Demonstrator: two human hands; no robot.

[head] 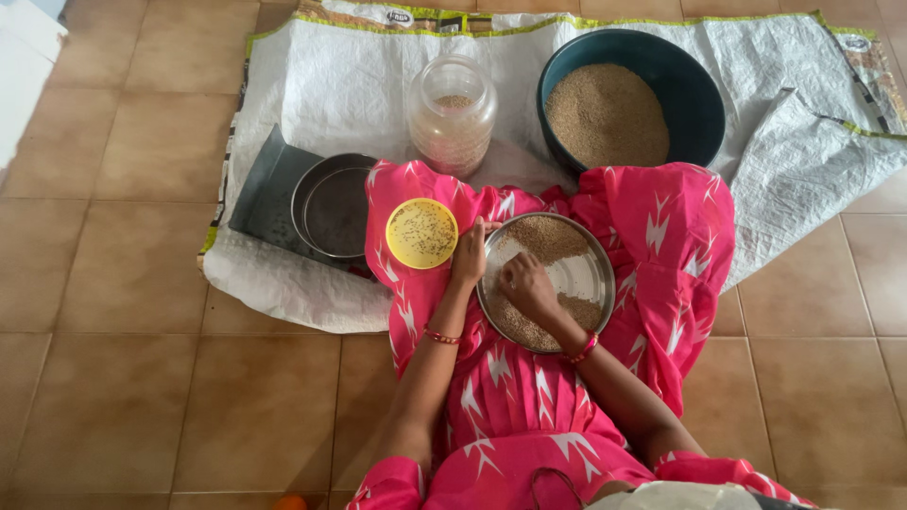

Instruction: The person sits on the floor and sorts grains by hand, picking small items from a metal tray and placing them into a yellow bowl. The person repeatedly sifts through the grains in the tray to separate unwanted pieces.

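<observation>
Round shallow steel plate [588,274] on the lap, over pink patterned fabric [680,236]; holds brown grain in two patches, far side and near side, bare metal between. Left hand [469,253] grips the plate's left rim, fingers curled around the edge. Right hand [527,286] rests inside the plate on the grain, fingers bent loosely down, nothing clearly pinched.

Counts: one steel plate, one yellow round lid [421,233] with a few grains on it, one clear plastic jar [452,115] open and part full, one dark teal bowl [694,94] of grain, one round metal sieve [333,205] on a dark flat tray [260,189], one white woven sack sheet [331,85] on the tiled floor [123,283].

Right fingertips hidden in grain. Tray partly covered by sieve. Sack's far edge cut off.
</observation>
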